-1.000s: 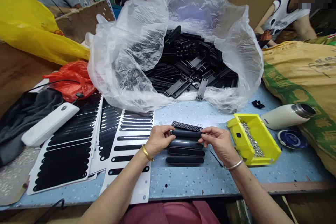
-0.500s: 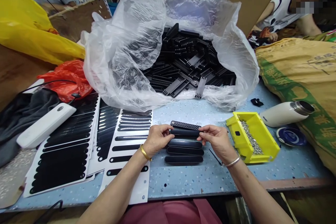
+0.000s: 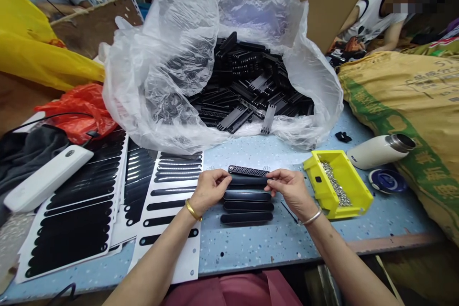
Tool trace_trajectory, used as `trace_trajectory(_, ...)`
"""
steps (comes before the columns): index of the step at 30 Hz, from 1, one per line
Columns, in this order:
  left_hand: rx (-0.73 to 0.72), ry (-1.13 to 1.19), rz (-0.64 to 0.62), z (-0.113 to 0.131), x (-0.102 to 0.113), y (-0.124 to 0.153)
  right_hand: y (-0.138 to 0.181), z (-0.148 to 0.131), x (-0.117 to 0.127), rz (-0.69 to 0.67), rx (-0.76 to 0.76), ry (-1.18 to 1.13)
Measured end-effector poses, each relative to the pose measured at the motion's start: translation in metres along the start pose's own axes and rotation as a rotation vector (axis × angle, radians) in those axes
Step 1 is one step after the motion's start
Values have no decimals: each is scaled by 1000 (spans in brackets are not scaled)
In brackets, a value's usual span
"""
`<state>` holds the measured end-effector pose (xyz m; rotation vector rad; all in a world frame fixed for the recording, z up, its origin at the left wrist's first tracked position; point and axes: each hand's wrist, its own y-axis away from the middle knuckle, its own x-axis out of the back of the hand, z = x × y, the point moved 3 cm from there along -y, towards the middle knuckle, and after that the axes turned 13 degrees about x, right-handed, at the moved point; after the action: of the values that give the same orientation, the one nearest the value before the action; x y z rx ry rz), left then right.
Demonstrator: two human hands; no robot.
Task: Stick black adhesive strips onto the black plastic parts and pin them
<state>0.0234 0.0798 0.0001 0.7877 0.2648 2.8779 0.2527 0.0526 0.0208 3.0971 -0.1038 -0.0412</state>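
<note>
A smooth black strip (image 3: pixel 248 180) is pinched at its left end by my left hand (image 3: pixel 211 188) and at its right end by my right hand (image 3: pixel 289 188). Right behind it lies a black bar with a lattice-patterned face (image 3: pixel 249 171); whether the strip touches it I cannot tell. Several smooth black bars, the nearest one (image 3: pixel 246 218) among them, lie in a row below my fingers. To the left of my left hand, a white backing sheet (image 3: pixel 179 260) carries black round-ended strips. A thin tool (image 3: pixel 289 211) is partly hidden by my right hand.
A large clear plastic bag (image 3: pixel 143 100) full of black bars (image 3: pixel 247 76) stands at the back. At right are a yellow bin (image 3: pixel 362 196) of small metal pieces, a white bottle (image 3: pixel 376 152) and a blue lid (image 3: pixel 387 181). More strip sheets (image 3: pixel 71 229) and a white device (image 3: pixel 50 179) lie left.
The view has shifted slightly, so most things sit farther left. Both hands keep their pinch on the strip, with hardly any movement over the bars.
</note>
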Motion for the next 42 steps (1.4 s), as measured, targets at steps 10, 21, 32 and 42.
trace_trajectory(10, -34, 25, 53, -3, -3, 0, -4, 5, 1, 36, 145, 386)
trace_trajectory(21, -63, 16, 55, -1, -2, -2, -7, -12, -11, -241, 298, 1118)
trace_trajectory(32, -56, -4, 51, -3, -2, -4, -10, -27, -20, -423, 163, 1464)
trace_trajectory(42, -55, 22, 27, -3, -2, -4, -23, -33, -29, -602, 147, 1581)
